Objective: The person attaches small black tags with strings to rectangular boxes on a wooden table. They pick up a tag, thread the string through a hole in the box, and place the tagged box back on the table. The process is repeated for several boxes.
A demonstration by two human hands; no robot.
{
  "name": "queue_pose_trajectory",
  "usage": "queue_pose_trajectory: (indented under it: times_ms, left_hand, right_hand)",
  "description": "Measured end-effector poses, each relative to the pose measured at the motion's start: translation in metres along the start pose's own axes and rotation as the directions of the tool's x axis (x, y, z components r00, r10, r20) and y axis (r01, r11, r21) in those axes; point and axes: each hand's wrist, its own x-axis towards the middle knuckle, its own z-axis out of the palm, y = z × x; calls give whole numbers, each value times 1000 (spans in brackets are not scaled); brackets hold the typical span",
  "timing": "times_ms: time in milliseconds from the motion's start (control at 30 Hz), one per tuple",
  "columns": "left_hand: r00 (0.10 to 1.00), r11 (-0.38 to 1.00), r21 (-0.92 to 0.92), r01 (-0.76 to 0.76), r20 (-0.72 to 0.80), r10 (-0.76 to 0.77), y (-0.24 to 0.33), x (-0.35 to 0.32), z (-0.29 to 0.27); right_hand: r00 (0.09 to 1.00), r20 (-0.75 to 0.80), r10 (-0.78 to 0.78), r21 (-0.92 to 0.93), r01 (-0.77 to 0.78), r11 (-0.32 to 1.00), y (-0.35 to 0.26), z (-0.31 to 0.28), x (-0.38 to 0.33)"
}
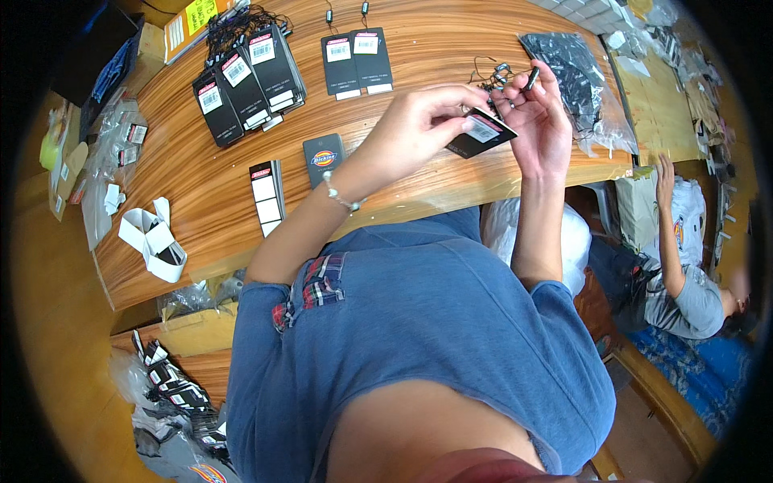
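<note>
My left hand (423, 121), with a beaded bracelet at the wrist, pinches a black hang tag (485, 135) that bears a white label. Beside it my right hand (541, 129) is raised with curled fingers. Between its fingertips sits the small black plastic toggle (531, 78) of a tag string. More black strings (501, 76) lie behind that hand, partly hidden by it. Beyond my left hand, two black tags (357, 63) lie side by side with strings attached. Nearer my left forearm are a dark grey tag (324, 157) and a strip of white labels (266, 197).
Thick stacks of black tags (250, 76) with tangled strings stand at the table's far left. A loop of white ribbon (153, 240) lies near the left edge. On the right, a clear bag (568, 76) holds dark items. Another person (684, 294) sits further right.
</note>
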Motion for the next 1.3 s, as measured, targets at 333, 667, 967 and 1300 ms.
queue_pose_trajectory:
  times_ms: [333, 667, 967, 1300]
  left_hand:
    - [984, 989, -9, 145, 101, -144, -6, 3, 1]
    - [942, 966, 81, 244, 217, -256, -4, -18, -2]
    - [991, 987, 89, 130, -22, -129, -4, -18, -22]
    - [950, 998, 53, -38, -307, 53, 8, -12, -25]
  right_hand:
    - [1000, 9, -2, -333, 5, 943, 3, 9, -3]
    - [967, -190, -166, -174, 134, 976, -17, -23, 27]
    - [985, 62, -164, -224, 174, 959, -31, 3, 14]
    - [974, 176, -145, -836, 226, 500, 33, 50, -21]
